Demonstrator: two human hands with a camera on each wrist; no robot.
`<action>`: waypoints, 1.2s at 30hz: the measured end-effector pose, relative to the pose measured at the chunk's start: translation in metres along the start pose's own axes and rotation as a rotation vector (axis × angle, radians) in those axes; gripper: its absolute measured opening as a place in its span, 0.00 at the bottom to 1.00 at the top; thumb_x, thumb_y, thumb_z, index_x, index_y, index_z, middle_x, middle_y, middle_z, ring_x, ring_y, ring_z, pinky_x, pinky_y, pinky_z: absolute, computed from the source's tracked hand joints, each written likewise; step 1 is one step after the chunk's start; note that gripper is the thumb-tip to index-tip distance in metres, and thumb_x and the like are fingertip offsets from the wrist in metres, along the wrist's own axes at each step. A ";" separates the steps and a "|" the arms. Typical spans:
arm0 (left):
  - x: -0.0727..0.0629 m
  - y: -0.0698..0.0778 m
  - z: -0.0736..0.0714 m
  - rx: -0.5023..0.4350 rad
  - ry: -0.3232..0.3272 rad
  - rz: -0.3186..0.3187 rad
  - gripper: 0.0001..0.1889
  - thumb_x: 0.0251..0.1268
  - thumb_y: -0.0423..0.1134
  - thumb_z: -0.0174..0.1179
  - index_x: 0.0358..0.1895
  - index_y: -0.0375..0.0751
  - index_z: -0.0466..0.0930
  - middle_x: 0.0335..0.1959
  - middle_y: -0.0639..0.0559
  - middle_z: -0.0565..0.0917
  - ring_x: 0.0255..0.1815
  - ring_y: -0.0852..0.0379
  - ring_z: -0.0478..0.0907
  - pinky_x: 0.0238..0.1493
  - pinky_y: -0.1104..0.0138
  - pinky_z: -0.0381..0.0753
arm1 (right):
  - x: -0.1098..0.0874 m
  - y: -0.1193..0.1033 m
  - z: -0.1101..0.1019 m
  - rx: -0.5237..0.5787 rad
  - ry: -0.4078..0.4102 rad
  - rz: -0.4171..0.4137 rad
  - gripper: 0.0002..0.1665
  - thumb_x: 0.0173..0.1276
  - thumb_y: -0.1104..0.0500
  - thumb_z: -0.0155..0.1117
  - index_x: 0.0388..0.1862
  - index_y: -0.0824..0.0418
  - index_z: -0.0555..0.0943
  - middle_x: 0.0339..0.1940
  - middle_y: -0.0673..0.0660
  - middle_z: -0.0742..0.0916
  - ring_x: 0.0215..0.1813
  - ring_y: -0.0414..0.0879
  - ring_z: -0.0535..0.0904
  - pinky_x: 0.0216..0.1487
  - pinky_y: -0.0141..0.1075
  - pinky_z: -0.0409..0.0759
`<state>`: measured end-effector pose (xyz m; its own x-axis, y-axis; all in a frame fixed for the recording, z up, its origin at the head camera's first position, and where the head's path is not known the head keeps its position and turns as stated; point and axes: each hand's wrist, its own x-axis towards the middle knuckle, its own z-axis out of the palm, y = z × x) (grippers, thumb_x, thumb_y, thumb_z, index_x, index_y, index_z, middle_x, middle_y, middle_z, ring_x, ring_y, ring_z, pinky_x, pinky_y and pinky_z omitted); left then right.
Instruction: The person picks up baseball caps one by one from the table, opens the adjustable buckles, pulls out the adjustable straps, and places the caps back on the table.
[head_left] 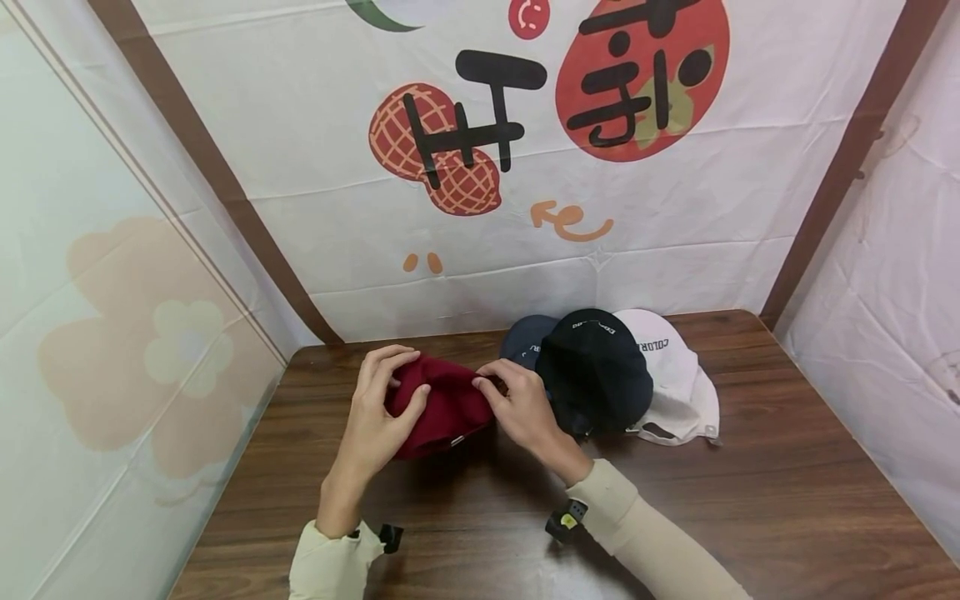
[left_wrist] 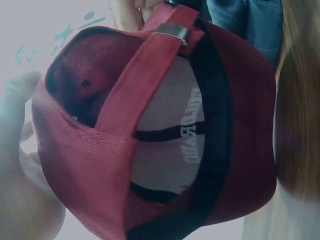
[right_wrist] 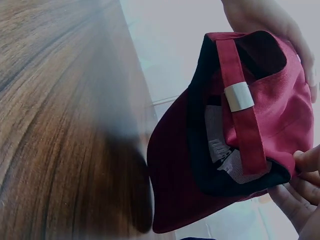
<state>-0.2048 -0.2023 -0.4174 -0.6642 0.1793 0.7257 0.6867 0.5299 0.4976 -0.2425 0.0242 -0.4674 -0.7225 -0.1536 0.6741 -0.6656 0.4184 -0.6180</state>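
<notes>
Between my two hands is a dark red baseball cap [head_left: 447,408], its back strap and metal buckle [right_wrist: 239,97] turned toward me. My left hand [head_left: 377,410] grips the crown from the left side, thumb on the near face and fingers behind. At the cap's right edge my right hand [head_left: 522,406] pinches the fabric between thumb and fingers. Both wrist views look into the cap's opening, where a dark sweatband [left_wrist: 215,115] and pale lining with lettering show. In the right wrist view the brim [right_wrist: 172,165] hangs close to the wooden table.
Right of my right hand, a navy cap [head_left: 522,340], a black cap [head_left: 596,375] and a white cap [head_left: 678,383] overlap in a row on the wooden table [head_left: 750,500]. A printed white cloth wall [head_left: 660,225] rises behind the table's back edge, with more cloth at both sides.
</notes>
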 end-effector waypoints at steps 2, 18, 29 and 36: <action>-0.001 -0.001 0.000 0.002 -0.008 -0.006 0.26 0.63 0.26 0.71 0.65 0.38 0.81 0.66 0.41 0.78 0.64 0.47 0.74 0.56 0.71 0.74 | 0.001 0.000 -0.002 0.010 -0.001 0.011 0.05 0.77 0.58 0.69 0.42 0.58 0.89 0.40 0.52 0.91 0.36 0.41 0.84 0.37 0.34 0.85; -0.007 -0.007 -0.001 0.039 -0.064 -0.013 0.29 0.63 0.33 0.69 0.69 0.41 0.78 0.69 0.39 0.77 0.71 0.43 0.68 0.67 0.64 0.67 | 0.006 0.005 -0.015 0.070 0.024 0.092 0.05 0.76 0.60 0.70 0.43 0.60 0.89 0.40 0.55 0.91 0.40 0.44 0.85 0.44 0.37 0.83; -0.009 -0.009 -0.001 0.072 -0.210 -0.010 0.50 0.50 0.33 0.78 0.80 0.50 0.66 0.77 0.42 0.69 0.79 0.40 0.61 0.70 0.40 0.64 | 0.012 0.010 -0.024 0.149 0.026 0.192 0.05 0.76 0.61 0.69 0.43 0.62 0.89 0.34 0.57 0.90 0.32 0.42 0.79 0.36 0.31 0.77; -0.008 -0.010 0.002 0.100 -0.256 0.017 0.54 0.47 0.21 0.69 0.83 0.51 0.62 0.80 0.43 0.66 0.80 0.40 0.60 0.65 0.43 0.62 | 0.016 0.013 -0.028 0.171 0.041 0.250 0.05 0.75 0.61 0.70 0.42 0.62 0.90 0.34 0.58 0.91 0.32 0.42 0.79 0.35 0.30 0.75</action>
<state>-0.2075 -0.2072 -0.4294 -0.7143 0.3857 0.5839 0.6745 0.6019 0.4275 -0.2575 0.0519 -0.4535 -0.8623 -0.0271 0.5057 -0.4920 0.2812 -0.8239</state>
